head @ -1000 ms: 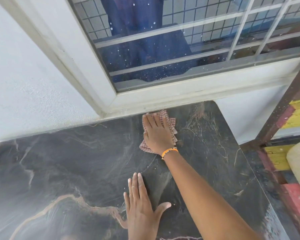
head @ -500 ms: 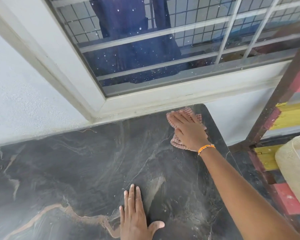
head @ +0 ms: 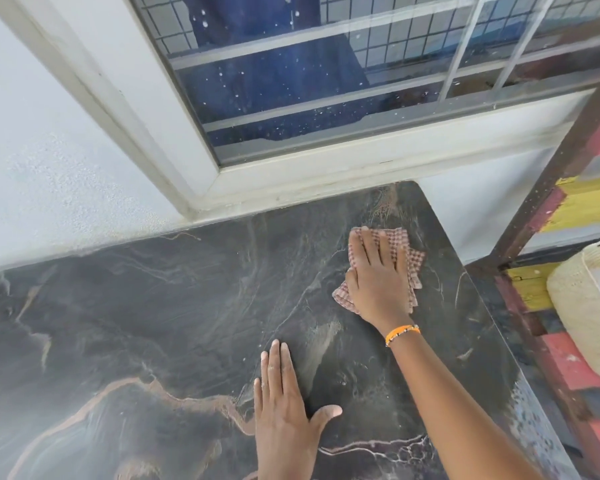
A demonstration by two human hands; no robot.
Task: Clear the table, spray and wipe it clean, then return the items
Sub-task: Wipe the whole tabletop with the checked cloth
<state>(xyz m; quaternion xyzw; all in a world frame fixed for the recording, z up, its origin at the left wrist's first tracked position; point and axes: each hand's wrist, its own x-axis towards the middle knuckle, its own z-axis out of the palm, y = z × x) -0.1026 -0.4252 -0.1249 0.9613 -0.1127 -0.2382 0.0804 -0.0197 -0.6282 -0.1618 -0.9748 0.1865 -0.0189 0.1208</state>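
The black marble-pattern table (head: 153, 323) fills the lower part of the view and has nothing standing on it. My right hand (head: 378, 278) lies flat on a red-and-white checked cloth (head: 411, 263), pressing it onto the table near the far right corner. Parts of the cloth stick out past my fingers and beside my thumb. An orange bracelet (head: 402, 332) circles that wrist. My left hand (head: 284, 410) rests palm down on the table near the front, fingers together, thumb out, holding nothing.
A white wall (head: 49, 150) and a window frame (head: 291, 178) run along the table's far edge. To the right stand a painted wooden rack (head: 568, 202) and a pale woven basket (head: 589, 306), close to the table's right edge.
My right hand slid the cloth from the middle of the far edge to the far right corner, then back a little toward me. My left hand stayed planted.
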